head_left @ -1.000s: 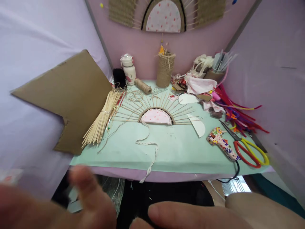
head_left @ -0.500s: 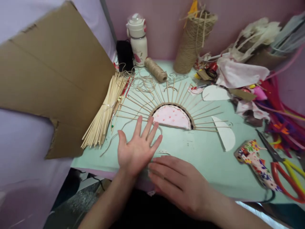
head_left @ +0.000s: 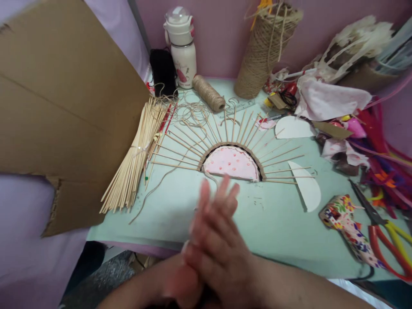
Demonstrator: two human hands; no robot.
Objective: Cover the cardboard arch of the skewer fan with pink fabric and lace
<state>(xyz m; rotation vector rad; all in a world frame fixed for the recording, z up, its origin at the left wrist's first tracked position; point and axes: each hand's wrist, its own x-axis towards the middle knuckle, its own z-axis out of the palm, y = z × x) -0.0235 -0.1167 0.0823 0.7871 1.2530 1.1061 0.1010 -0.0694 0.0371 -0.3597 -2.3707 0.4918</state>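
Observation:
My left hand (head_left: 206, 201) and my right hand (head_left: 223, 253) are pressed palm to palm above the front of the table, both blurred by motion. The right hand lies flat across the left and hides most of its palm. Stretched-out left fingers show above it, and I see nothing held. Just beyond the fingertips lies a half-round piece of pink dotted fabric (head_left: 230, 163) with a brown and black curved border. Thin wooden sticks (head_left: 180, 150) fan out from that border. A loose length of cord (head_left: 151, 193) curls on the table to the left of my hands.
At left are a bundle of sticks (head_left: 135, 154) and a large cardboard piece (head_left: 74, 98). A bottle (head_left: 184, 56), twine spool (head_left: 209, 93) and twine cone (head_left: 264, 51) are at the back. White half-rounds (head_left: 305, 189), a floral-covered tool (head_left: 350, 227) and scissors (head_left: 383, 223) lie at right.
My hands have come together: the left was spread palm up beside the right, and now the right lies over it. The view has shifted slightly; the objects on the table appear unmoved.

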